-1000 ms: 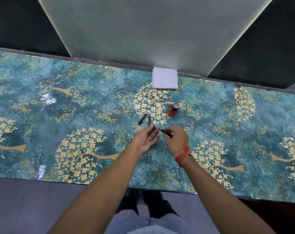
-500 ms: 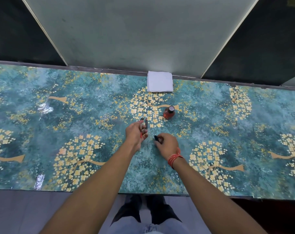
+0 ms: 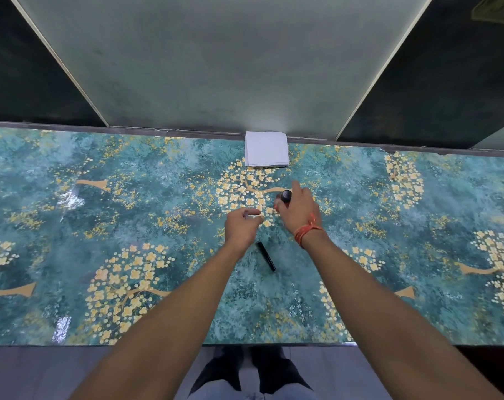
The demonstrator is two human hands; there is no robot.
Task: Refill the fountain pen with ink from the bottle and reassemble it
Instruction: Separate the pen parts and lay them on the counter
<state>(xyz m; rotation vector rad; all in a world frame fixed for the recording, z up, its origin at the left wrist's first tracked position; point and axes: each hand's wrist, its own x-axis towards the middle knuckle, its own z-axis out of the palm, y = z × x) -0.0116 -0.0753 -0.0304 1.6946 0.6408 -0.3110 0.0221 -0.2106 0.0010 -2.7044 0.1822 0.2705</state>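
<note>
Reaching over the ink bottle (image 3: 285, 196), the right hand (image 3: 298, 210) covers most of it; only the dark cap and a sliver of the body show past the fingers (image 3: 296, 186), which are wrapped loosely around the bottle, though whether they truly grip it or merely rest on it cannot be told. The left hand (image 3: 243, 225) hovers just beside, thumb and forefinger pinched together on what appears to be a slim pen part, too small and too hidden to identify with certainty. One black pen piece (image 3: 265, 256), seemingly the barrel or cap, lies loose on the patterned surface (image 3: 129, 226) between the two forearms, near the left wrist. A folded white cloth (image 3: 266, 149) sits at the far edge, well apart from the bottle. Principal risk, in my judgement: the bottle is small and light, and opening it one-handed could tip it, spilling ink on the glossy surface with the cloth out of easy reach. Secondary risk: the round loose piece could be swept or rolled by either forearm toward the near edge. Third: the small pinched part could slip if the left hand is called upon to steady the bottle.
</note>
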